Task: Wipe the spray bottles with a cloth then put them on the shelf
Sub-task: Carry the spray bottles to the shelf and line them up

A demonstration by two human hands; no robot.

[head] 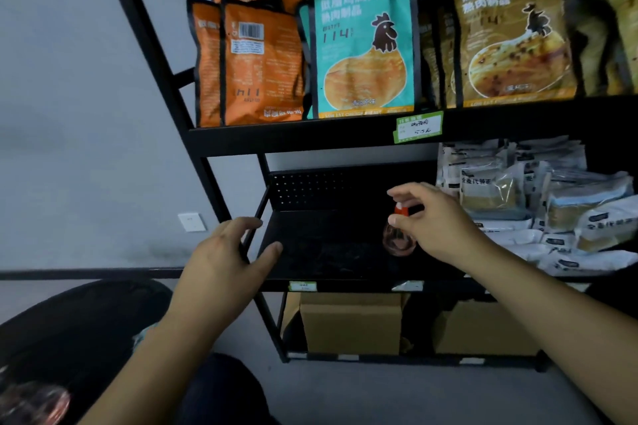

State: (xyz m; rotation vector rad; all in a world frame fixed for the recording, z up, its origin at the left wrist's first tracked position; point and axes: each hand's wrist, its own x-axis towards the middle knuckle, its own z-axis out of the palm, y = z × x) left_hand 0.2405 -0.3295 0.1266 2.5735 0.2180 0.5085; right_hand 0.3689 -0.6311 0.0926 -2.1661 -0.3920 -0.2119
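Nearest the camera, at the bottom left corner, lies a blurred reddish, glossy object [32, 404] on a dark round surface [86, 321]; it is too smeared to name, though it may be another bottle awaiting its turn.

Take the black metal shelf tier [321, 252] as the landmark. The small clear plastic spray bottle with a red-and-white nozzle [398, 238] stands upright on this tier, right of its middle and just left of the pile of white food packets [552, 217]. The right hand [438, 217] hovers at the bottle's head, fingers loosely spread and only slightly curled; they seem to close on nothing, though whether a fingertip touches the nozzle cannot be told. The left hand [224, 259] is at the tier's left front corner, fingers relaxed and apart, thumb near the front lip, holding nothing. Above the tier stand orange, teal and tan chicken pouches [362, 41]; below it sit brown cardboard boxes [348, 324]. No cloth is visible.

The bottle looks light and thin-walled, with a smooth body that would likely be slippery if damp from wiping. Being narrow-based and top-heavy at the nozzle, it would probably tip with a nudge. The safest hold would be around the neck just under the trigger head, or a full wrap around the rounded body, not a pinch on the nozzle itself.
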